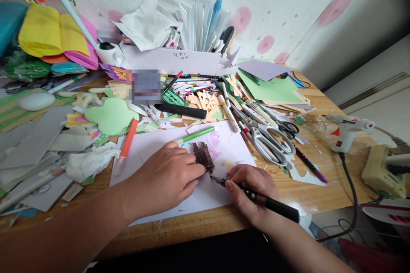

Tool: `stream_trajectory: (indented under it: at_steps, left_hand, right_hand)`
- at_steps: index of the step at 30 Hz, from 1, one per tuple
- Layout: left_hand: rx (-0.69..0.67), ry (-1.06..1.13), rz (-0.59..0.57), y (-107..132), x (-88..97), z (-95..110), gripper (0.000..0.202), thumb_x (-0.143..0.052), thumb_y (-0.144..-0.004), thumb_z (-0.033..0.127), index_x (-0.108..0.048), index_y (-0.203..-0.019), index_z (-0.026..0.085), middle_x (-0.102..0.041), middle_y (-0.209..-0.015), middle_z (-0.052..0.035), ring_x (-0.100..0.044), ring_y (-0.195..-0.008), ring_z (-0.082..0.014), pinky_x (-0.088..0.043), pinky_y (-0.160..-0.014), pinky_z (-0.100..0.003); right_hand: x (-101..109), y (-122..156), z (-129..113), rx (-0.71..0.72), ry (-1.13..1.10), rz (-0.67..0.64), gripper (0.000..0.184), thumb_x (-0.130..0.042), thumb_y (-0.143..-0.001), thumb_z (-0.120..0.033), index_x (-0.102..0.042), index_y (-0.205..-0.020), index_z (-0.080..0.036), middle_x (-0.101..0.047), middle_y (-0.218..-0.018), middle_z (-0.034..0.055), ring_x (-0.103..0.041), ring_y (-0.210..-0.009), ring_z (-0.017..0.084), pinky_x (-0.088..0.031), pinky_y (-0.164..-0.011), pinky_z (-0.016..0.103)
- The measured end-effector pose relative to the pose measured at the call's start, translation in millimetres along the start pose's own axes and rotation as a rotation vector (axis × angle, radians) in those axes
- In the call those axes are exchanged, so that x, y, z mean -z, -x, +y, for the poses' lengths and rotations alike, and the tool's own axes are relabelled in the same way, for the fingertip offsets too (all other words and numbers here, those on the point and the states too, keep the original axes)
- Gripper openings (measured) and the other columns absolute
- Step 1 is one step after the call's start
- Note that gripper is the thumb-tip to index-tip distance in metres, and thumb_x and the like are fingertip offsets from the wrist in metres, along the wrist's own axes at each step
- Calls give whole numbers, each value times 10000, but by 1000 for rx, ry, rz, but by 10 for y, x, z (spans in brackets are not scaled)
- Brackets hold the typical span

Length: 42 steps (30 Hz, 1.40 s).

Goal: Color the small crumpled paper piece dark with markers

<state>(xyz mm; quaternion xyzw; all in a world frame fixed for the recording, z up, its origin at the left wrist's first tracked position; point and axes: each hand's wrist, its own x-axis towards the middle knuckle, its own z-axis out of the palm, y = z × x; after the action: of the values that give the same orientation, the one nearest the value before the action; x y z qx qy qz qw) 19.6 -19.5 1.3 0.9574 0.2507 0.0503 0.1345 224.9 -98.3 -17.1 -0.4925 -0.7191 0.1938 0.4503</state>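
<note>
- Left arm (86,222) nearest; left hand (168,175) curled on white paper (208,198), grip unclear.
- Right hand (256,178) holds 1 black pen (280,208).
- 1 dark patch (202,155) on the paper seems mostly coloured; its lower edge, nearest the pen, looks unfinished.

This looks like a home craft corner, with a pink-flowered white curtain (278,15), wooden table (333,192), silver metal scissors (257,131) and white plastic glue gun (348,129).

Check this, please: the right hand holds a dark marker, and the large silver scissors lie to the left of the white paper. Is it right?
One part is wrong: the head view shows the large silver scissors to the right of the white paper, not left. The right hand does hold a dark marker.
</note>
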Motion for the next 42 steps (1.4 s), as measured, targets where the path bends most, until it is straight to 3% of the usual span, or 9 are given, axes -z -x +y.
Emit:
stream_trajectory:
  at_steps: [42]
  left_hand:
    - [10,10,-11,1,27,5,172,-520,-860,233,-662,-953,263,-605,-733,13,-550,-716,-182,-328,-726,-374]
  right_hand:
    - [3,13,11,-33,59,48,157,-554,-813,-149,-505,-681,-219,-633,-604,8,-645,-602,161,-464,-512,251]
